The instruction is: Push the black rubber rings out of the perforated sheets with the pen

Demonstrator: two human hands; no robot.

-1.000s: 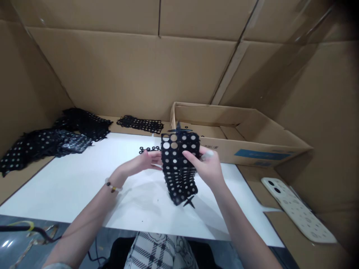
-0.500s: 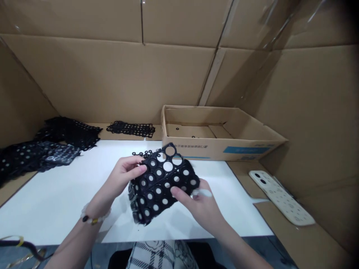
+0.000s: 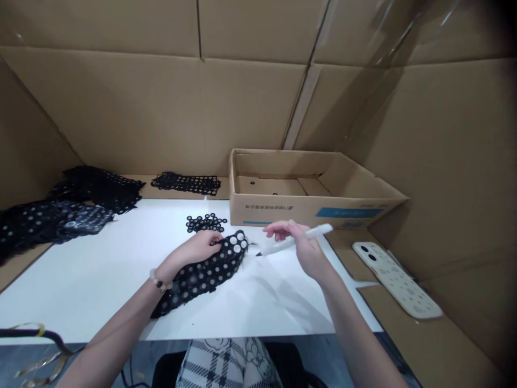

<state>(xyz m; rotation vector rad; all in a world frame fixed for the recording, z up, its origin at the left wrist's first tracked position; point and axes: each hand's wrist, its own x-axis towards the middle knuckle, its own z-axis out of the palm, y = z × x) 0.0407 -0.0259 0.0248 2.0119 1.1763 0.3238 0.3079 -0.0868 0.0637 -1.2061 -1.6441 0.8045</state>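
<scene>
A black rubber sheet with rows of round holes [image 3: 210, 272] lies slantwise on the white tabletop. My left hand [image 3: 201, 247] rests over its upper edge, the fingers curled and closed on it near the end with larger holes. In my right hand [image 3: 301, 242], closed around it, is a white pen-like tool [image 3: 280, 247] with a dark pointed tip. That tip points left, a little off the sheet's right end. Just behind my left hand sits a small heap of black rings [image 3: 205, 222].
An open cardboard box [image 3: 278, 210] stands at the back, a few black rings inside. More black perforated sheets [image 3: 100, 188] are piled at the left, with a flat stack [image 3: 186, 183] along the back wall. A cream phone [image 3: 398, 280] lies at right. Cardboard walls surround the white table [image 3: 100, 280].
The black sheet, held up folded in both hands before, now lies spread on the table. My right hand has let go of it and moved up and right, showing the white tool.
</scene>
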